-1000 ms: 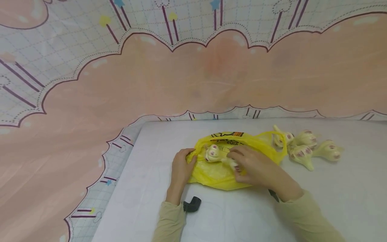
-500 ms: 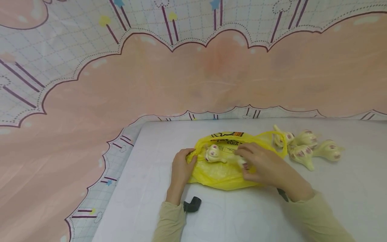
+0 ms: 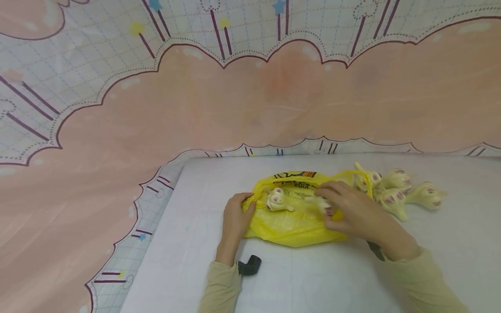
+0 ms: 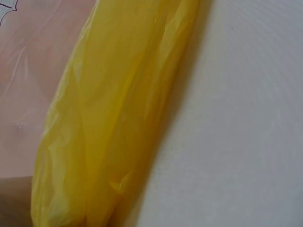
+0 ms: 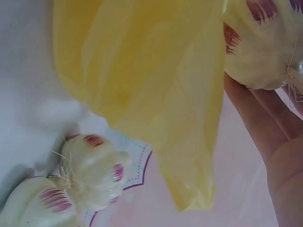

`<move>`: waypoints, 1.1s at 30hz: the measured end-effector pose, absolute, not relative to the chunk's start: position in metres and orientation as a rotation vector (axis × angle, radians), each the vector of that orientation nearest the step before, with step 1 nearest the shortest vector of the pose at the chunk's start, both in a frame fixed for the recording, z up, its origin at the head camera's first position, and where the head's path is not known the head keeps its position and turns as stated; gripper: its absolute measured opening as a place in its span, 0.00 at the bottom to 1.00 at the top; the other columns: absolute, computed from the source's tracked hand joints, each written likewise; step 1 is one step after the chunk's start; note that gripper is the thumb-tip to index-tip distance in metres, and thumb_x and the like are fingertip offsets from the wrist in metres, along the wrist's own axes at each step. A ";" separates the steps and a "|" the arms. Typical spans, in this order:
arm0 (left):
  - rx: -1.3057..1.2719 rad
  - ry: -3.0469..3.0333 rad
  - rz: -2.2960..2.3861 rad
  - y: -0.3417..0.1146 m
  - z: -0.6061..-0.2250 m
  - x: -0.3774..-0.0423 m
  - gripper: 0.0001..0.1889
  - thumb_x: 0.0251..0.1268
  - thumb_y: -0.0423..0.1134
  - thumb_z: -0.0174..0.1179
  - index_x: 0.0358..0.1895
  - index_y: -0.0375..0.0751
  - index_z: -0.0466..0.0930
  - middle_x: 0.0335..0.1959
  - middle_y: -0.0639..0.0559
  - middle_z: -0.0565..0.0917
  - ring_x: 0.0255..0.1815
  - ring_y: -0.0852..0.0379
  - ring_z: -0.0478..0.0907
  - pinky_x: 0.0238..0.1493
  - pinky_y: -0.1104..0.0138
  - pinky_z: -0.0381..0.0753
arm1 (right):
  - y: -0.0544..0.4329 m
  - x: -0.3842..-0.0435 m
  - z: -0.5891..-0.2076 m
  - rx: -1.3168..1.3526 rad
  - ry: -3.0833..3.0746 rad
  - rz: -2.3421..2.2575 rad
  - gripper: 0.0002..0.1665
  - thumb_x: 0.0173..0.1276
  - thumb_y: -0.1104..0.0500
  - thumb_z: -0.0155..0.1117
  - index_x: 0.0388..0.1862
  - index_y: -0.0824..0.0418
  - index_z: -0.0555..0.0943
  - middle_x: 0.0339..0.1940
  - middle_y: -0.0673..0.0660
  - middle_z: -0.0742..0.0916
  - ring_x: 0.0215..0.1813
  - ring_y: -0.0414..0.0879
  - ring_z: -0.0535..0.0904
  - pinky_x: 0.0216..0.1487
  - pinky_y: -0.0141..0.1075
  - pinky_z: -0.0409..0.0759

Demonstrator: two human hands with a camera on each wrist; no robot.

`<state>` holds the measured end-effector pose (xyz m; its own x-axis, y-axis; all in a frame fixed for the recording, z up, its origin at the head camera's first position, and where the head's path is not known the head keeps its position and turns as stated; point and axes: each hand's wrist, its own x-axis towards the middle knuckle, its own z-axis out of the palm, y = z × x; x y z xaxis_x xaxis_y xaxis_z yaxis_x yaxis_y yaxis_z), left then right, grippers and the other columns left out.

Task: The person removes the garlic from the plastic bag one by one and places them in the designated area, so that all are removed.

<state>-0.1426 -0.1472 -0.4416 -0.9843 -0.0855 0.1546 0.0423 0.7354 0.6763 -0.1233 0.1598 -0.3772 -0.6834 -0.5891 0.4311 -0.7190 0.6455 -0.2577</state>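
A yellow plastic bag (image 3: 289, 234) lies on the white table with its mouth spread wide. My left hand (image 3: 235, 217) grips the bag's left edge; in the left wrist view the bag's yellow side (image 4: 118, 104) fills the middle. One garlic bulb (image 3: 276, 200) rests inside the bag toward the left. Over the bag's right part, my right hand (image 3: 350, 213) holds another garlic bulb (image 3: 325, 206) in its fingers, stem pointing left. The right wrist view shows that held bulb (image 5: 262, 42), with purple streaks and root hairs, beside the hanging yellow plastic (image 5: 142, 71).
Several garlic bulbs (image 3: 391, 200) lie grouped on the table to the right of the bag, and a yellow bag handle (image 3: 369, 182) loops over the nearest ones. A black device (image 3: 250, 265) sits at the left wrist. A patterned cloth backdrop (image 3: 274, 104) rises behind the table.
My right hand has moved to the right across the bag with the garlic bulb in its fingers, away from the bulb lying inside. The left hand has stayed at the bag's left edge.
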 end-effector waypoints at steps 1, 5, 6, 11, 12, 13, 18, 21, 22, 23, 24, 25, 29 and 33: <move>0.033 -2.761 -1.083 -0.147 -0.442 -0.143 0.14 0.67 0.38 0.64 0.54 0.41 0.83 0.53 0.46 0.84 0.58 0.47 0.78 0.63 0.54 0.75 | 0.161 -0.123 -0.378 1.046 -2.557 0.600 0.29 0.50 0.58 0.70 0.54 0.62 0.81 0.52 0.57 0.84 0.50 0.51 0.81 0.45 0.46 0.84; 0.026 -2.755 -1.081 -0.147 -0.442 -0.142 0.14 0.67 0.37 0.65 0.54 0.40 0.83 0.53 0.45 0.84 0.58 0.46 0.78 0.63 0.54 0.75 | 0.164 -0.123 -0.379 1.032 -2.549 0.629 0.28 0.50 0.59 0.71 0.54 0.62 0.81 0.52 0.57 0.83 0.51 0.52 0.81 0.46 0.46 0.84; 0.025 -2.754 -1.080 -0.147 -0.441 -0.141 0.14 0.67 0.37 0.65 0.54 0.40 0.83 0.53 0.45 0.84 0.58 0.46 0.78 0.63 0.54 0.75 | 0.166 -0.122 -0.380 1.025 -2.552 0.636 0.29 0.50 0.59 0.71 0.54 0.61 0.81 0.53 0.57 0.83 0.52 0.52 0.80 0.45 0.46 0.84; 0.033 -2.759 -1.079 -0.147 -0.441 -0.141 0.14 0.67 0.37 0.65 0.54 0.40 0.83 0.53 0.45 0.84 0.58 0.46 0.78 0.64 0.54 0.75 | 0.174 -0.122 -0.381 0.994 -2.547 0.636 0.29 0.49 0.58 0.71 0.54 0.60 0.81 0.54 0.56 0.83 0.52 0.50 0.79 0.44 0.45 0.84; 0.035 -2.760 -1.080 -0.147 -0.441 -0.141 0.14 0.67 0.37 0.64 0.54 0.40 0.83 0.53 0.45 0.84 0.58 0.46 0.78 0.64 0.54 0.75 | 0.176 -0.121 -0.381 0.987 -2.545 0.635 0.29 0.49 0.58 0.71 0.54 0.60 0.81 0.53 0.55 0.83 0.52 0.50 0.79 0.44 0.45 0.84; 0.037 -2.763 -1.081 -0.147 -0.441 -0.141 0.14 0.67 0.37 0.64 0.54 0.40 0.83 0.53 0.45 0.84 0.58 0.46 0.78 0.64 0.54 0.75 | 0.178 -0.121 -0.381 0.982 -2.541 0.637 0.29 0.49 0.58 0.70 0.54 0.60 0.81 0.53 0.55 0.83 0.52 0.50 0.79 0.44 0.45 0.84; 0.030 -2.764 -1.070 -0.146 -0.439 -0.141 0.14 0.66 0.36 0.65 0.54 0.40 0.83 0.53 0.45 0.84 0.58 0.45 0.78 0.64 0.53 0.75 | 0.186 -0.120 -0.381 0.976 -2.522 0.643 0.31 0.47 0.58 0.70 0.55 0.60 0.81 0.54 0.55 0.83 0.47 0.46 0.80 0.40 0.41 0.84; 0.020 -2.755 -1.065 -0.146 -0.439 -0.141 0.14 0.66 0.36 0.65 0.54 0.40 0.83 0.52 0.45 0.84 0.57 0.45 0.78 0.63 0.53 0.75 | 0.190 -0.120 -0.381 0.983 -2.493 0.647 0.32 0.46 0.59 0.70 0.55 0.60 0.81 0.54 0.54 0.83 0.41 0.41 0.79 0.37 0.38 0.83; 0.023 -2.755 -1.071 -0.146 -0.439 -0.141 0.14 0.66 0.37 0.65 0.54 0.40 0.83 0.53 0.45 0.84 0.57 0.45 0.78 0.63 0.53 0.75 | 0.192 -0.120 -0.380 0.983 -2.484 0.648 0.32 0.45 0.59 0.70 0.55 0.60 0.81 0.54 0.53 0.83 0.40 0.40 0.78 0.37 0.38 0.82; 0.020 -2.753 -1.071 -0.146 -0.439 -0.141 0.14 0.66 0.37 0.65 0.54 0.40 0.83 0.52 0.45 0.84 0.57 0.45 0.78 0.63 0.53 0.75 | 0.193 -0.120 -0.380 0.984 -2.474 0.649 0.32 0.45 0.59 0.70 0.55 0.59 0.81 0.54 0.53 0.83 0.40 0.40 0.78 0.38 0.39 0.82; 0.017 -2.751 -1.069 -0.146 -0.439 -0.141 0.14 0.66 0.37 0.65 0.54 0.40 0.83 0.52 0.45 0.84 0.57 0.45 0.78 0.62 0.53 0.76 | 0.195 -0.120 -0.380 0.983 -2.465 0.649 0.32 0.44 0.59 0.70 0.54 0.59 0.81 0.54 0.53 0.83 0.39 0.39 0.78 0.38 0.39 0.82; 0.015 -2.750 -1.068 -0.146 -0.440 -0.141 0.14 0.66 0.37 0.65 0.54 0.40 0.83 0.52 0.45 0.84 0.57 0.45 0.78 0.62 0.53 0.76 | 0.196 -0.119 -0.380 0.981 -2.454 0.648 0.32 0.44 0.59 0.70 0.54 0.59 0.81 0.54 0.53 0.83 0.38 0.39 0.78 0.38 0.40 0.82; 0.015 -2.752 -1.056 -0.147 -0.440 -0.141 0.14 0.66 0.37 0.65 0.54 0.39 0.83 0.52 0.45 0.84 0.56 0.45 0.78 0.62 0.53 0.76 | 0.202 -0.119 -0.379 0.986 -2.413 0.640 0.32 0.44 0.59 0.69 0.54 0.58 0.81 0.55 0.55 0.83 0.35 0.36 0.77 0.33 0.36 0.81; 0.011 -2.752 -1.059 -0.148 -0.441 -0.141 0.14 0.66 0.37 0.65 0.53 0.39 0.83 0.52 0.45 0.84 0.56 0.45 0.78 0.62 0.53 0.76 | 0.207 -0.118 -0.379 0.981 -2.391 0.615 0.32 0.44 0.58 0.68 0.54 0.59 0.81 0.55 0.56 0.83 0.35 0.37 0.78 0.32 0.37 0.81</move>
<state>-0.1409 -0.1476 -0.4406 -0.9815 -0.0755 0.1759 0.0619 0.7445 0.6647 -0.1184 0.2074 -0.3789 -0.6274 -0.5186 0.5808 -0.7344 0.6420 -0.2201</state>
